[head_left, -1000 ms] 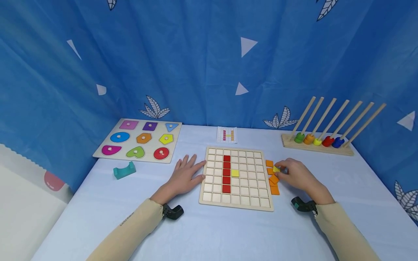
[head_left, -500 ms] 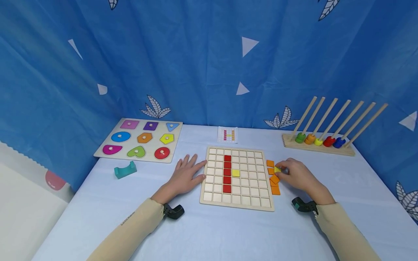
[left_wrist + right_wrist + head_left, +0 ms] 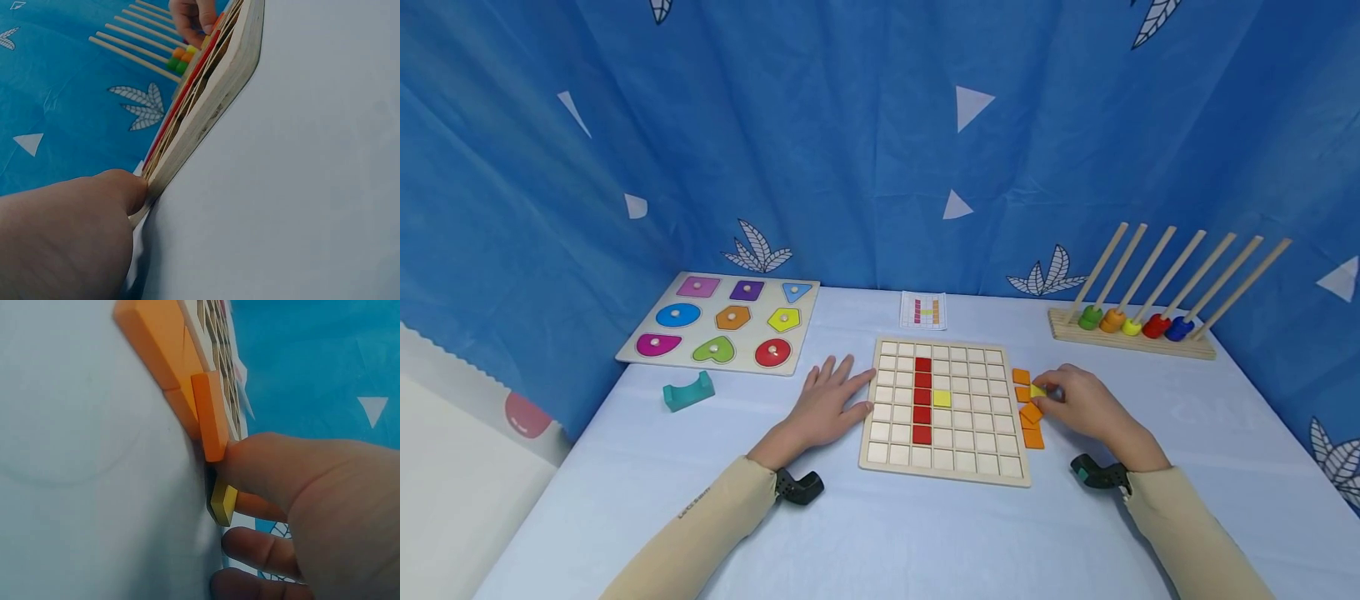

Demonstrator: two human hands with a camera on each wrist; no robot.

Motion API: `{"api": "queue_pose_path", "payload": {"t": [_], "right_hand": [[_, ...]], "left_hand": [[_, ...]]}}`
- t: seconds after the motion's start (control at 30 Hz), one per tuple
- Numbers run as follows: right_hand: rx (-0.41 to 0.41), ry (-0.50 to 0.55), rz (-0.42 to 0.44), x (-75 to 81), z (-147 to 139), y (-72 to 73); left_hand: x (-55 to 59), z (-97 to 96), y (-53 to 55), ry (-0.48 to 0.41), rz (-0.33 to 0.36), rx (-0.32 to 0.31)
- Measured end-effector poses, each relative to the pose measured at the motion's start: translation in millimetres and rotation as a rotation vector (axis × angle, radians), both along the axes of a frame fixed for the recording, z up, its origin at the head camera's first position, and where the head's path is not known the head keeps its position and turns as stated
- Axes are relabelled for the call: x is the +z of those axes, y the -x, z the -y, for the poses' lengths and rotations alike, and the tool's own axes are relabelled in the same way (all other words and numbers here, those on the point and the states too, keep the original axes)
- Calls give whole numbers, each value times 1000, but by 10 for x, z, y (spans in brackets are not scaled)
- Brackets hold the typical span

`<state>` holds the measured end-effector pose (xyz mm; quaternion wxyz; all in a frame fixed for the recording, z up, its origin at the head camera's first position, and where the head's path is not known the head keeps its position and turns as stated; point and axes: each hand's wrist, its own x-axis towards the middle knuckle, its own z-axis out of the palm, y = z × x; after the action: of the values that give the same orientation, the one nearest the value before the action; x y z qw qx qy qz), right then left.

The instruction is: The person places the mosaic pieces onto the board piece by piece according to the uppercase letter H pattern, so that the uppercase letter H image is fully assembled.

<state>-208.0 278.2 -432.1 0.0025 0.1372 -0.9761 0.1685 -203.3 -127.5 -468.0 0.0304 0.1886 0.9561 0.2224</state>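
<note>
Where the left hand lies palm down, we see its fingers spread wide, with the thumb and pointing finger touching the side of a wooden grid board. The board is flat on the white tablecloth, between both hands. To the right of the left hand, we count five red tiles in one line on the board. Next to the middle red one, on the side toward the right hand, sits a loose-looking yellow square in its own little box.

The right hand pinches a yellow tile with its thumb and a finger, just past the edge of the board. We can't tell if that tile touches the cloth. Just left of the right hand's fingertips we find a bunch of orange tiles, and some lie on top of others.

Farther out than both hands, between them, there is a small paper card with colored squares. Beyond the left hand, and more to the left, we see a shape puzzle, with a teal block nearer to us. Beyond the right hand stands a wooden bead abacus, by the blue curtain.
</note>
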Motion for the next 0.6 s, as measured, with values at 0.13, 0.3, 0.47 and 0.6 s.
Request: {"api": "queue_pose_path", "payload": {"t": [0.13,0.3,0.47,0.6], "right_hand": [[-1,-5,2,-5,-4,1],[1,-6,-6,-16,-9,2],[-4,-2,-5,-12,-1,-6],[-7,-4,-2,-6,5,-11]], "left_hand": [[6,0,-3,-1,1,-2],[8,0,-1,1,-2,-2],[3,1,1,3,-5,-4],[0,0,-1,-3,-9,-4]]}}
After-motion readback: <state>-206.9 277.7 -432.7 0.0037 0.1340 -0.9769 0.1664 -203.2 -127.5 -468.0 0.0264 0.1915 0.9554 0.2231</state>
